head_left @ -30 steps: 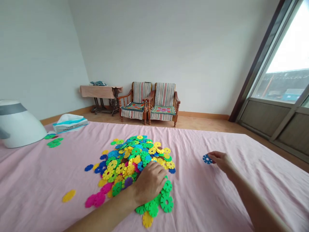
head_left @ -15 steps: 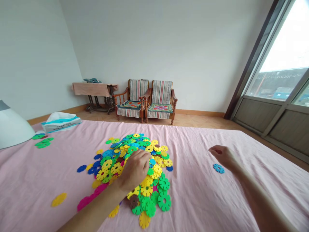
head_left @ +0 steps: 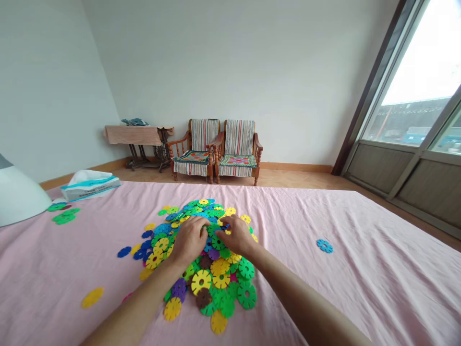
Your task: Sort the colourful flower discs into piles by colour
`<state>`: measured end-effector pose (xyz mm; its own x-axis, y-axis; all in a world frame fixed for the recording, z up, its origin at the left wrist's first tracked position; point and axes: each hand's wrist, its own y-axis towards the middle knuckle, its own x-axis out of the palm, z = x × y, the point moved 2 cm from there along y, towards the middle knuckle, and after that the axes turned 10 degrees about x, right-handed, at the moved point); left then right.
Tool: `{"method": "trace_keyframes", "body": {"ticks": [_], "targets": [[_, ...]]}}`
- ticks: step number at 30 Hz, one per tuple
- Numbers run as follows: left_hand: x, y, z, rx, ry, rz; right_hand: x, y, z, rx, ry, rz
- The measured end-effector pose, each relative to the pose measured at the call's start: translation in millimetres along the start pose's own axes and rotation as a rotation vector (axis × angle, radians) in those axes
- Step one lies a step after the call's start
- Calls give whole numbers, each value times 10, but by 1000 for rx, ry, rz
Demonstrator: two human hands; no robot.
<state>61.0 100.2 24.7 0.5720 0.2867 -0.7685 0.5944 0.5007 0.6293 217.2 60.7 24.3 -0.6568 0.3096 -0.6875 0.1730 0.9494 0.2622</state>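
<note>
1. A white domed appliance point(head_left: 18, 192) stands at the far left, near a tissue packet point(head_left: 90, 187) on the far edge of the pink bedsheet point(head_left: 324, 288).
2. Green plastic discs point(head_left: 64, 217) lie on the sheet well left of the pile, and a yellow disc point(head_left: 92, 297) lies nearer to it. Behind the bed, a cloth-covered treadle table point(head_left: 133, 135) stands by the wall.
3. The left hand point(head_left: 189, 240) rests on the heap of multicoloured interlocking discs point(head_left: 211, 283) at the sheet's middle, fingers curved downward; I cannot tell whether it grips any disc.
4. The right hand point(head_left: 236, 235) is just beside it on the heap, fingertips narrowed around a small dark blue piece point(head_left: 225, 226); I cannot tell if it is held.
5. A lone blue disc point(head_left: 324, 246) lies well right of the heap, towards the window point(head_left: 406, 81).
</note>
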Motion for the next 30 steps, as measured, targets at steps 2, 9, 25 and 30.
{"method": "trace_keyframes", "body": {"ticks": [2,9,25,30], "targets": [[8,-5,-25,-8,4,0,89,51,-20,8,-19,1],[-20,11,19,-24,-11,-9,185,86,34,74,21,-5],[-5,1,31,-53,-22,-39,-118,102,588,303,386,-37],[17,-10,23,-44,-41,-31,-231,90,730,363,430,-12]]}}
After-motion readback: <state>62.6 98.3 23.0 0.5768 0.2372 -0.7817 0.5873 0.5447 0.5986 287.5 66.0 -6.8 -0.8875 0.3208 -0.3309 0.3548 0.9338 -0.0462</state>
